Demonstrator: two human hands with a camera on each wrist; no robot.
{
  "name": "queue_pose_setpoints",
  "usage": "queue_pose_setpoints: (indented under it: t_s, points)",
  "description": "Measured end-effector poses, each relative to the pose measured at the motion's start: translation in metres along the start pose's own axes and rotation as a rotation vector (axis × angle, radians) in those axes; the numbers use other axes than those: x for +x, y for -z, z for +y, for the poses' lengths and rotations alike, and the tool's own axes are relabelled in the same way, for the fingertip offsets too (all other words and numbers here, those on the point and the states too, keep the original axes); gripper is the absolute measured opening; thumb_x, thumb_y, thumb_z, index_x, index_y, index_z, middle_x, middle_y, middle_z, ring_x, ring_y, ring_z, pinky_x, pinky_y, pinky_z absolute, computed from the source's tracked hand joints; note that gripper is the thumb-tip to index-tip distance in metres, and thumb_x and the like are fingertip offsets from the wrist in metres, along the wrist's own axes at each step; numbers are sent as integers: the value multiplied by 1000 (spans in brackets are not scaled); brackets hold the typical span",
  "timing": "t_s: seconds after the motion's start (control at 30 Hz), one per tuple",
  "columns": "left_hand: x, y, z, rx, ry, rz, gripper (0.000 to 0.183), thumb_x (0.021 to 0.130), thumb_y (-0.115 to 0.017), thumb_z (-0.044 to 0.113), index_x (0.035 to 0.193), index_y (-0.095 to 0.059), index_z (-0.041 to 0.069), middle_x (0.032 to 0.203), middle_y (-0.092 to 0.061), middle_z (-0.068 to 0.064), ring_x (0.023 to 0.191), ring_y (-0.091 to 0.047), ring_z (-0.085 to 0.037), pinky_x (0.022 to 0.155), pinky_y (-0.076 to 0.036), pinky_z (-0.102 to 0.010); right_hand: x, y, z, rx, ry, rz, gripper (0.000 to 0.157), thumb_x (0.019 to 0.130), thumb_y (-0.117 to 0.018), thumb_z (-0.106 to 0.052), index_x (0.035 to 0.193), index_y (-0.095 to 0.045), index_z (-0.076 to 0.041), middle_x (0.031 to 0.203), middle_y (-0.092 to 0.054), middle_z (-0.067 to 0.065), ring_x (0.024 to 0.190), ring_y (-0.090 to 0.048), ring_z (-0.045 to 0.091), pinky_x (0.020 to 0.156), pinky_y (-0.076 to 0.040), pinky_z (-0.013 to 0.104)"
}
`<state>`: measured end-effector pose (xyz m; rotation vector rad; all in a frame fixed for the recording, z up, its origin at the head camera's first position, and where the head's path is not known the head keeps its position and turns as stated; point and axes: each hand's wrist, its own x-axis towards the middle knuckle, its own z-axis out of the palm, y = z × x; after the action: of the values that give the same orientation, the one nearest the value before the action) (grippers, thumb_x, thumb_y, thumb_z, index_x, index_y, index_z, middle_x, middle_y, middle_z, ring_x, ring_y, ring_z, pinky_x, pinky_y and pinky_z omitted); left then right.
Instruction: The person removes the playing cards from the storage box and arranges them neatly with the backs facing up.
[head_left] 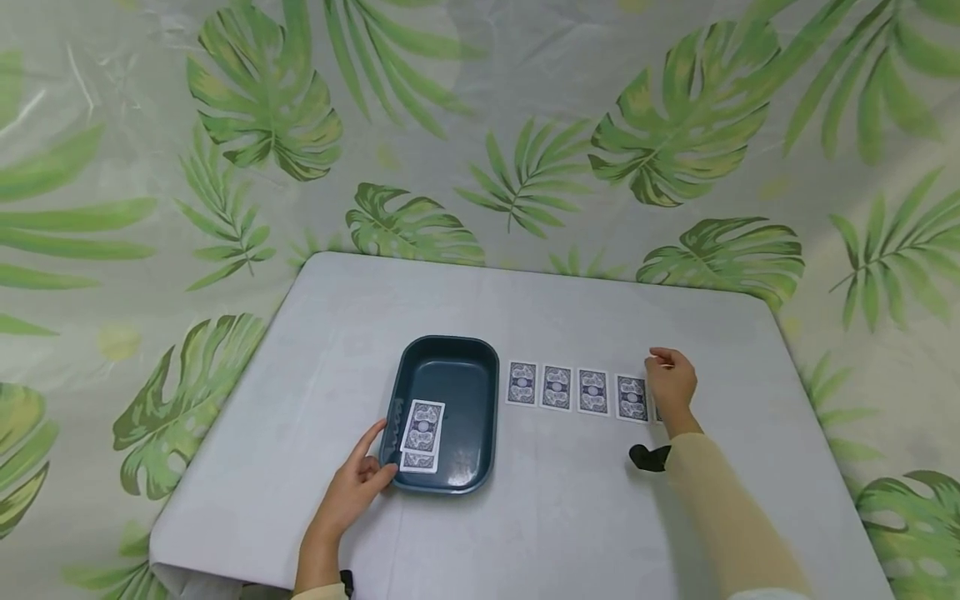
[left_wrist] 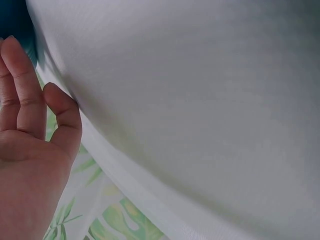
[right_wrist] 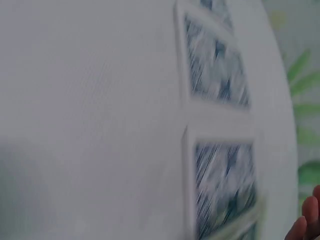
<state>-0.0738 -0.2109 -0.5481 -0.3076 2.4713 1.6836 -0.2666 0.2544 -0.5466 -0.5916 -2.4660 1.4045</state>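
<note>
Over the right end of a row of face-down playing cards is my right hand, its fingers bent. It mostly hides the last card. In the right wrist view a blurred pale edge crosses the nearest card, and fingertips show at the lower right corner. I cannot tell whether this hand pinches a card. My left hand touches the left rim of a dark teal tray with extended index finger and thumb. Inside the tray two face-down cards overlap.
A white cloth covers the table. Behind and around it hangs a leaf-patterned sheet. A black strap end sticks out beside the right wrist. The table's edge curves through the left wrist view.
</note>
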Motion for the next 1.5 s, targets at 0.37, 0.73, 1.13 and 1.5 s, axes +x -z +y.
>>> queue_pose_setpoints:
  t_s: [0.37, 0.73, 1.13, 1.5]
  points:
    - [2, -2, -2, -1, -5, 7, 70, 89, -69, 14, 149, -38, 32, 64, -52, -3, 56, -45, -14, 56, -39, -27, -31, -73, -71, 189, 102, -127, 23, 89, -55, -3, 106, -69, 3, 87, -58, 3, 78, -48, 9, 64, -37, 19]
    - [3, 5, -5, 3, -13, 18, 70, 89, -70, 14, 149, -38, 34, 64, -52, -3, 55, -45, -14, 56, -38, -27, -84, -137, -130, 334, 174, -342, 21, 90, -56, -3, 105, -70, 4, 86, -61, 5, 76, -52, 11, 65, -40, 22]
    - [4, 4, -6, 26, -3, 26, 70, 88, -70, 16, 148, -38, 35, 64, -51, -1, 57, -45, -15, 57, -39, -28, -138, -180, -141, 299, 319, -456, 17, 88, -60, -2, 101, -70, 2, 85, -63, 7, 75, -55, 15, 67, -44, 24]
    - [6, 3, -10, 5, -19, 14, 71, 89, -69, 14, 149, -38, 36, 65, -53, -2, 56, -46, -14, 57, -39, -27, -166, -208, -131, 230, 320, -547, 16, 86, -63, -1, 100, -70, 2, 83, -61, 5, 73, -53, 13, 66, -44, 24]
